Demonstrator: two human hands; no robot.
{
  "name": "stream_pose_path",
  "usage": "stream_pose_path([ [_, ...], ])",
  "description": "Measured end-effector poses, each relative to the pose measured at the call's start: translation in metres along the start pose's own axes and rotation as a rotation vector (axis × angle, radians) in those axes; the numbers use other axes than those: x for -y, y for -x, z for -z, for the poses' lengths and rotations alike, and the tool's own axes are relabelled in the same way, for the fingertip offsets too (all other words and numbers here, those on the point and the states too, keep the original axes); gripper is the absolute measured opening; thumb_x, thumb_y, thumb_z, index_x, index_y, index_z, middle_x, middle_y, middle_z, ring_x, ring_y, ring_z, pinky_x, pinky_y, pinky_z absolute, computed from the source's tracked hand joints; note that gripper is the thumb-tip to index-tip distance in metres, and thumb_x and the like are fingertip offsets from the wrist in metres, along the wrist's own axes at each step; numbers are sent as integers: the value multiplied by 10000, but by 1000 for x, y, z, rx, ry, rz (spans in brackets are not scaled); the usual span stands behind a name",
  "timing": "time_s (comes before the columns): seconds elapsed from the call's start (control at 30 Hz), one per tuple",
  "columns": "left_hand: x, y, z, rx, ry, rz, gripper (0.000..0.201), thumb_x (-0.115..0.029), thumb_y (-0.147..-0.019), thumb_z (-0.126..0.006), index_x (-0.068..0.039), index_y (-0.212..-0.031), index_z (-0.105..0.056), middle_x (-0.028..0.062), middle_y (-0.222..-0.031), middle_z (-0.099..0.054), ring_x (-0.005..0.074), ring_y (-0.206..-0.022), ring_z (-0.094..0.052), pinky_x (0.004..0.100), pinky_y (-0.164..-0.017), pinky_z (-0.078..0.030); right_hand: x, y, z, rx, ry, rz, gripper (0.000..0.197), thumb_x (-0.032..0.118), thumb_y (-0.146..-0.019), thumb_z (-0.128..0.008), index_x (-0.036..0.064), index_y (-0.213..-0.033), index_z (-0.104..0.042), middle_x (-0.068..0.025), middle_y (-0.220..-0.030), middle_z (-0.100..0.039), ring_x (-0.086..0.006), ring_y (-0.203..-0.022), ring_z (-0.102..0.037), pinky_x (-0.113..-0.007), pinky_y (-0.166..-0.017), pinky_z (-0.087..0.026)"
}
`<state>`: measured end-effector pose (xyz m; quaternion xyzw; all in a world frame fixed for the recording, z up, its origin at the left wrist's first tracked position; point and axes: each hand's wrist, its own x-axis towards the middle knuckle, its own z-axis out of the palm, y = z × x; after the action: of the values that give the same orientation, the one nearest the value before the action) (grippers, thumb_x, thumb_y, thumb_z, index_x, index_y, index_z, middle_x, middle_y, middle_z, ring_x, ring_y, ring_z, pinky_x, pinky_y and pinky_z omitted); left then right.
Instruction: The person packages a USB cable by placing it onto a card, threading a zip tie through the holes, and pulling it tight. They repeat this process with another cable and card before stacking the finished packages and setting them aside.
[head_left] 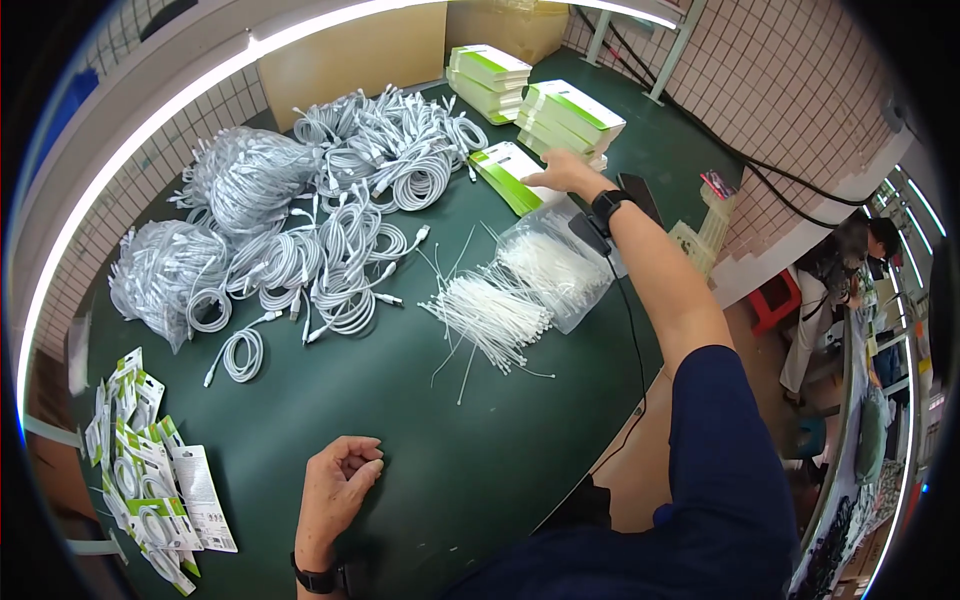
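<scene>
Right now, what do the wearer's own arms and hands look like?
Both are ungloved. The left hand has a black left wristband; its sleeve is out of view. The right hand has a black right wristband, with a thin black cable leading from a black piece beside it. The right sleeve is navy, ending near the elbow.

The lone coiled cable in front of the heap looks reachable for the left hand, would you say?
Probably yes: the left hand seems to hold nothing, and only green tabletop shows between it and the lone coiled cable.
</scene>
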<state>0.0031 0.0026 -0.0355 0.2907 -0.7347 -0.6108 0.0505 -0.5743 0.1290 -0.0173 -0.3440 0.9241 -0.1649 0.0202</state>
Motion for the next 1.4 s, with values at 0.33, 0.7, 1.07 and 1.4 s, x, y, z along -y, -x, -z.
stream_pose_path([
  [0.33, 2, -13, -3, -46, 141, 142, 174, 14, -938, -658, 41, -1109, -665, 73, -869, -724, 100, -634, -673, 211, -553, -528, 28, -27, 4, 285, -43, -278, 745, 469, -561, -979, -86, -1002, -750, -182, -993, -745, -280, -866, -701, -379, -785, -552],
  [0.7, 8, -16, -4, -74, 187, 95, 176, 31, -936, -649, 45, -1111, -661, 90, -874, -725, 114, -641, -692, 211, -549, -534, 8, -29, 1, 261, -383, -289, 690, 363, -603, -993, -83, -1066, -743, -142, -1055, -733, -241, -889, -669, -337, -795, -509],
  [1.07, 10, -15, -5, -93, 201, 80, 165, 21, -935, -659, 46, -1098, -661, 90, -875, -725, 124, -628, -689, 217, -544, -539, 7, -64, 24, -53, -592, -205, 394, 206, -844, -837, -57, -1099, -692, -116, -965, -732, -177, -828, -702, -322, -660, -514],
  [1.4, -4, -30, -3, -52, 242, -52, 336, 7, -942, -656, 39, -1271, -596, 120, -1097, -696, 150, -903, -712, 245, -709, -589, 81, 30, 72, -77, -1105, 96, 309, 149, -961, -725, -69, -1162, -636, -150, -1053, -725, -187, -834, -727, -315, -706, -602],
])
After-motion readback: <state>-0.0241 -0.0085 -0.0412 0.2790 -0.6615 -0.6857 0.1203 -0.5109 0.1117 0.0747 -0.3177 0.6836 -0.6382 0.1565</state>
